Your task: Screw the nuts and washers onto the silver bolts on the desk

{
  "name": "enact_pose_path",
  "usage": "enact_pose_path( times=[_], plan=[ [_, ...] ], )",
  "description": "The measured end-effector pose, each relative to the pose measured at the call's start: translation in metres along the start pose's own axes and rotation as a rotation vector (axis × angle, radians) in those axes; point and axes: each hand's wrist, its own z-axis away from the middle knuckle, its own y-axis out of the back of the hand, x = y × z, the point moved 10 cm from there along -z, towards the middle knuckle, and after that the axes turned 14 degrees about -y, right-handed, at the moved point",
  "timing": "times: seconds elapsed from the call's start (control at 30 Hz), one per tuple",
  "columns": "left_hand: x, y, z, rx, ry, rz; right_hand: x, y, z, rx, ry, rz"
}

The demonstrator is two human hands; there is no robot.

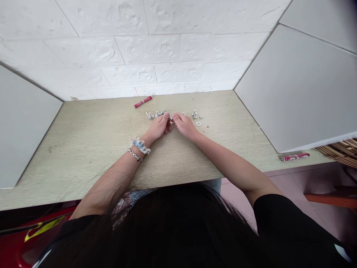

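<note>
My left hand [157, 127] and my right hand [184, 125] meet near the back of the table, fingers closed. Between their fingertips is a small silver bolt [171, 118], mostly covered; whether a nut or washer is on it I cannot tell. Left of my hands stand a bolt with a washer [151, 116] and another bolt [157, 114], with a further bolt [162, 111] leaning by my left fingers. On the right a pair of bolts [194, 114] stands close together, near a flat washer [198, 123] and a small nut [201, 117].
A red tube-like stick [142, 102] lies behind my hands on the pale wooden table [106, 163]. A similar red stick [295, 157] rests at the front right edge, near a wicker basket [341, 152]. Grey panels [304, 89] flank the table; a white brick-patterned wall [164, 48] closes the back.
</note>
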Motion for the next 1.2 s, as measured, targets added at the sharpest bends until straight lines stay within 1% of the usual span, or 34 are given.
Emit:
enact_pose_path(
  times=[0.07, 0.17, 0.33, 0.4, 0.6, 0.8, 1.2],
  plan=[
    [0.0015, -0.0003, 0.0003, -0.008, -0.007, -0.014, -0.0007, -0.0024, 0.0, -0.025, 0.02, -0.007],
    [0.0041, -0.0005, 0.0006, -0.02, -0.017, -0.044, -0.0012, -0.0031, -0.0003, -0.027, 0.029, -0.012],
    [0.0058, 0.0001, 0.0006, -0.028, -0.036, -0.093, 0.0028, 0.0008, -0.0014, 0.017, -0.045, 0.05],
    [0.0053, 0.0003, 0.0006, -0.028, -0.038, -0.106, 0.0028, 0.0014, -0.0012, 0.018, -0.053, 0.059],
    [0.0058, 0.0003, 0.0008, -0.03, -0.029, -0.112, -0.0003, 0.0001, 0.0002, -0.001, -0.013, 0.048],
    [0.0095, 0.0016, 0.0012, -0.026, -0.043, -0.14, -0.0025, -0.0016, 0.0, -0.017, -0.001, 0.084],
    [0.01, 0.0017, 0.001, -0.031, -0.065, -0.202, -0.0054, -0.0062, -0.0003, -0.039, 0.053, 0.142]
  ],
)
